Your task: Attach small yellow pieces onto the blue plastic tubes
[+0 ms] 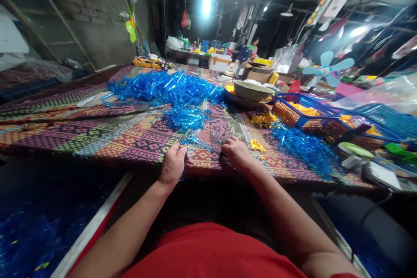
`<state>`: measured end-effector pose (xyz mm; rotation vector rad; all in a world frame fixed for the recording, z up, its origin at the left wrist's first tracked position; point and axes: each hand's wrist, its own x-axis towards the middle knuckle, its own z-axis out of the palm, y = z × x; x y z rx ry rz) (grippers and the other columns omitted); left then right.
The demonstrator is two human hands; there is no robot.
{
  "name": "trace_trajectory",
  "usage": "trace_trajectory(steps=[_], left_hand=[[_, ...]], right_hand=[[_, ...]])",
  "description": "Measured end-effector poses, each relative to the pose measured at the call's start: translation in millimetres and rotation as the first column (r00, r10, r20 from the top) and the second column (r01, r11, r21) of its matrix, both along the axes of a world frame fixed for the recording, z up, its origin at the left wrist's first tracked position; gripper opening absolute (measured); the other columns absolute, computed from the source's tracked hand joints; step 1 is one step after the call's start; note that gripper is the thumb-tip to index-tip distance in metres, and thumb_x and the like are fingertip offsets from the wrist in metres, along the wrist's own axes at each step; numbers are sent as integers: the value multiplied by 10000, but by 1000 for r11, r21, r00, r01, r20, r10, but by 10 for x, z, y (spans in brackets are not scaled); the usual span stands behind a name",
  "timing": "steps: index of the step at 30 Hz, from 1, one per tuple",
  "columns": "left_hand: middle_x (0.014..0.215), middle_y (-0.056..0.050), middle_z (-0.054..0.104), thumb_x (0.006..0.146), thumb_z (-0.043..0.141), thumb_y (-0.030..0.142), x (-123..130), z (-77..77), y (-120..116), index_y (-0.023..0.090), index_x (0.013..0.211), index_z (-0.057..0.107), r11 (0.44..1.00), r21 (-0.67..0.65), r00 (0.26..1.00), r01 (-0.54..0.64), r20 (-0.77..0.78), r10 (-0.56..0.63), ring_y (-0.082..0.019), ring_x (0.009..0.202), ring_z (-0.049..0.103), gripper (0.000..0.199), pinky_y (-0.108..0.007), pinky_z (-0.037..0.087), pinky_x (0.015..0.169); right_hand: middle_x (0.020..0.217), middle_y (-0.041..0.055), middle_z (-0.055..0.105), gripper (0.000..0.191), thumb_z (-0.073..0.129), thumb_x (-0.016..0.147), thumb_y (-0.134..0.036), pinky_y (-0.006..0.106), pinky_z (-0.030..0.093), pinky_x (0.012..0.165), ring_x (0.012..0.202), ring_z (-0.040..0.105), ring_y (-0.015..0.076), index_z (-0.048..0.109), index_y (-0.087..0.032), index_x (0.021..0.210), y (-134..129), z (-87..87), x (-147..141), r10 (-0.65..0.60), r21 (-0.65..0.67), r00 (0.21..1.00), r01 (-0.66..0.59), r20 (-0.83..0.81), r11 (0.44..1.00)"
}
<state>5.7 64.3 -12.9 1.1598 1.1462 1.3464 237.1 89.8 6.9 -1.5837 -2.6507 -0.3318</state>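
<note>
My left hand (173,163) is closed at the table's front edge, the thumb on top. A blue translucent plastic piece (183,177) hangs below the fingers, and a tiny yellow bit shows by the thumb tip. To the right, my right hand (237,153) rests low over the cloth with its fingers curled down. Its fingertips are hidden, so what they hold, if anything, does not show. Beyond both hands lies a heap of shiny blue plastic pieces (163,89). A small cluster of yellow pieces (257,146) sits just right of my right hand.
A patterned cloth (130,137) covers the table. At right are a metal bowl (252,90), a blue basket (304,113) of yellow pieces, more blue pieces (302,150), and a light-blue fan (328,69). Below the table, blue pieces lie at left (29,234).
</note>
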Motion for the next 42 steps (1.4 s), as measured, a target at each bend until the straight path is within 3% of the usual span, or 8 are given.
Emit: trace_trajectory(steps=[6,13,24,29,35,38,40,42], left_hand=[[493,50,511,783,508,342,-3,2,-1,184,644,462,1000,6,1000,4,-11,-4,-136,438,580,215,-246,501,420],[492,55,505,787,500,341,-3,-2,6,191,649,464,1000,13,1000,-1,-28,1,-142,429,576,207,-250,490,407],[483,47,527,779,507,350,-9,19,2,188,645,467,1000,-2,1000,8,-7,-8,-144,438,581,214,-252,494,427],[485,27,566,769,525,344,-48,80,-125,179,651,488,999,-35,998,33,49,-32,-147,451,601,206,-238,491,451],[470,14,573,776,505,344,1,112,-314,163,658,476,978,-150,977,145,178,-118,-166,424,600,218,-295,516,436],[465,9,570,783,496,343,36,110,-382,155,667,478,970,-166,972,176,186,-145,-162,416,595,222,-301,520,439],[470,4,572,788,490,348,46,111,-421,151,671,481,966,-171,969,194,189,-161,-159,421,596,230,-292,517,438],[474,3,571,792,485,349,51,115,-454,150,668,481,962,-179,967,206,186,-173,-159,428,599,235,-286,515,437]], right_hand=[[779,99,603,148,519,796,-124,279,336,681,805,448,208,650,-160,738,25,-46,-60,47,-25,999,-47,0,999],[666,37,620,206,509,824,-128,272,345,725,688,464,161,654,-182,688,80,-154,-50,157,56,956,-147,-247,988],[708,21,666,118,590,803,-178,225,404,673,715,556,142,696,-207,761,11,-242,-65,151,46,911,-144,-385,988],[769,56,671,151,551,839,-205,238,425,697,737,585,149,698,-176,820,3,-238,-22,107,51,895,-94,-434,994],[885,55,646,180,531,853,-256,228,417,720,831,577,153,697,-226,915,-100,-181,-60,70,-34,943,-86,-324,996],[845,48,627,188,511,847,-206,224,407,693,819,558,151,698,-216,842,-124,-153,-141,99,-61,958,-120,-268,991],[800,52,619,197,507,837,-182,235,408,696,796,550,151,690,-186,764,-123,-148,-174,109,-60,937,-136,-331,989],[758,50,619,184,521,822,-190,248,416,702,754,552,145,678,-163,729,-131,-154,-196,81,-70,852,-136,-518,988]])
